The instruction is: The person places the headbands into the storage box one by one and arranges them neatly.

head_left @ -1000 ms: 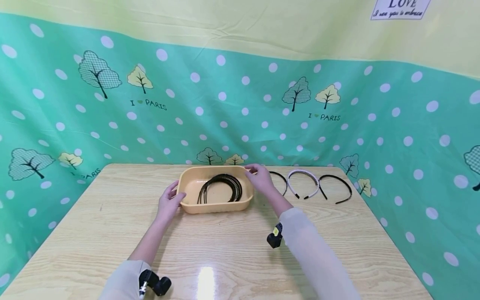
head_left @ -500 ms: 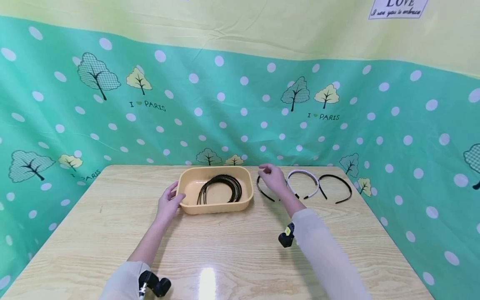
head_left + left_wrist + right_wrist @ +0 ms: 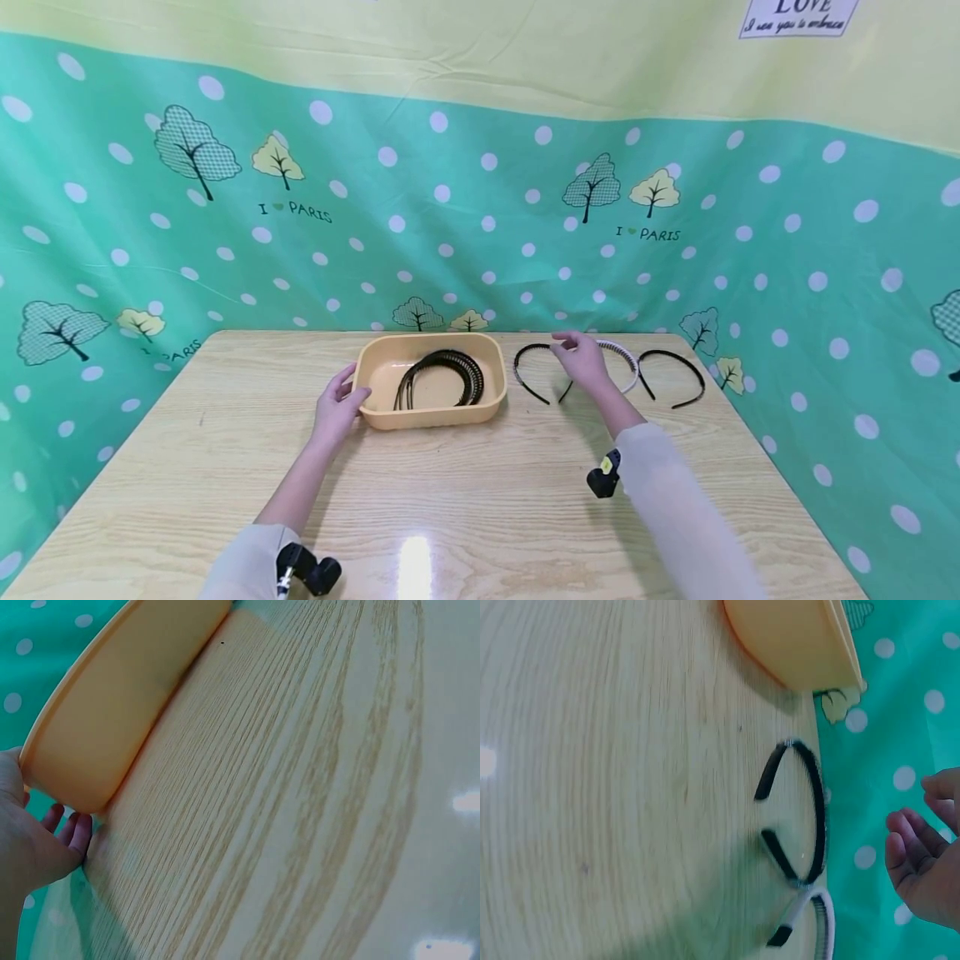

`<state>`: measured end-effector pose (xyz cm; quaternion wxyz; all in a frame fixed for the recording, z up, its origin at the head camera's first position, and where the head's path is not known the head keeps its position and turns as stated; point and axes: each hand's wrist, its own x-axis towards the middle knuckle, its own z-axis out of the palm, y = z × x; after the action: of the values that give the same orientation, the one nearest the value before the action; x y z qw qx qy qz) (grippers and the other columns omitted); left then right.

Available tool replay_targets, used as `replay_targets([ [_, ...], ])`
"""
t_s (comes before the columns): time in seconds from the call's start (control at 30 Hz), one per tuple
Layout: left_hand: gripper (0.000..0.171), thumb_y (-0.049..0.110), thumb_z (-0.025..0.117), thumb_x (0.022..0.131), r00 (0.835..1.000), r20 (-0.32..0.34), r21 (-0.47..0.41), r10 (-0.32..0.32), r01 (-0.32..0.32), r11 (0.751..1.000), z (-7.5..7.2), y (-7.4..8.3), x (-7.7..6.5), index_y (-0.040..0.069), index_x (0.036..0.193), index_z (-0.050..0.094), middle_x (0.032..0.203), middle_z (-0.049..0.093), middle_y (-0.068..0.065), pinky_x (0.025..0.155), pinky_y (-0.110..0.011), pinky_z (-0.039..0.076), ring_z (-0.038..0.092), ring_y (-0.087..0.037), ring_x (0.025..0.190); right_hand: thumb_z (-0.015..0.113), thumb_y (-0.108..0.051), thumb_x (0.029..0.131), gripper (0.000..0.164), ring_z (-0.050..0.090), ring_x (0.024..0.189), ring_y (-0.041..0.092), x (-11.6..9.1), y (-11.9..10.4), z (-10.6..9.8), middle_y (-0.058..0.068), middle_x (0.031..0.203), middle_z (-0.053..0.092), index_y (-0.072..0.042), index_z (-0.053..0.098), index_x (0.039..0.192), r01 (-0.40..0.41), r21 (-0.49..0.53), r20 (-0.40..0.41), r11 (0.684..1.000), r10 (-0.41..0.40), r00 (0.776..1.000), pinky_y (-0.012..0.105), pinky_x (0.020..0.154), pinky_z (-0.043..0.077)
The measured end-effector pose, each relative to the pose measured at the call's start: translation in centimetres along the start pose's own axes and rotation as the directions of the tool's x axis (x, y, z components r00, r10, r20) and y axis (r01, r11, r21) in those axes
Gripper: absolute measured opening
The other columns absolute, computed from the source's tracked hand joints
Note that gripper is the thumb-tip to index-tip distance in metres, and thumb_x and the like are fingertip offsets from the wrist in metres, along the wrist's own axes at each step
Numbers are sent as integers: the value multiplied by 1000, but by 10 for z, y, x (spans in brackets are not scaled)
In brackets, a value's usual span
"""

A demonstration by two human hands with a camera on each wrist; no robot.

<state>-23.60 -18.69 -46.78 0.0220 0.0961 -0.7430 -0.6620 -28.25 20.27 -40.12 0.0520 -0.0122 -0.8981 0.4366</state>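
A light orange plastic tub (image 3: 435, 419) stands at the back of the table, with several dark headbands (image 3: 474, 375) nested inside it. My left hand (image 3: 337, 408) holds its left end, thumb at the rim and fingers against the outer wall, as the left wrist view also shows. Right of the tub lies a black headband (image 3: 522, 382), then a white headband (image 3: 634, 360) with a toothed inner side, then another black headband (image 3: 697, 375). Over the first black and the white one hovers my right hand (image 3: 585, 360), fingers loosely bent and holding nothing; it partly covers both.
The wood-grain table (image 3: 450, 500) ends at a green dotted cloth (image 3: 480, 250) hanging behind and along the sides. A small black camera (image 3: 603, 475) sits on the right wrist, another camera (image 3: 309, 569) on the left.
My right hand has let go of the tub's right end and moved right, over the headbands. The left hand and the tub have stayed in place.
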Motion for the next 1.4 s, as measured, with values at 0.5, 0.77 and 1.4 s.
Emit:
replay_targets([
  [0.5, 60, 14, 52, 92, 1000, 2, 3, -4, 4, 1000, 0, -2, 2, 17, 147, 30, 136, 45, -20, 70, -14, 50, 52, -2, 93, 51, -22, 95, 36, 54, 97, 28, -8, 30, -33, 19, 115, 57, -5, 56, 126, -47, -92, -35, 995, 44, 998, 27, 69, 44],
  [0.77, 59, 14, 53, 91, 1000, -2, 3, 1, -1, 1000, 1, -3, 2, 17, 146, 31, 135, 46, -21, 70, -15, 51, 52, -1, 92, 51, -21, 95, 37, 53, 90, 27, -10, 44, -45, 21, 116, 55, -3, 54, 127, -59, -83, -32, 995, 57, 998, 26, 63, 43],
  [1.4, 60, 14, 53, 92, 1000, 4, -14, -9, 9, 1000, 0, -2, 3, 18, 147, 30, 137, 44, -22, 68, -14, 49, 51, 7, 83, 47, -22, 96, 41, 45, 115, 35, -14, 72, -70, 22, 126, 48, -2, 49, 132, -113, -108, -8, 988, 113, 994, 45, 89, 44],
])
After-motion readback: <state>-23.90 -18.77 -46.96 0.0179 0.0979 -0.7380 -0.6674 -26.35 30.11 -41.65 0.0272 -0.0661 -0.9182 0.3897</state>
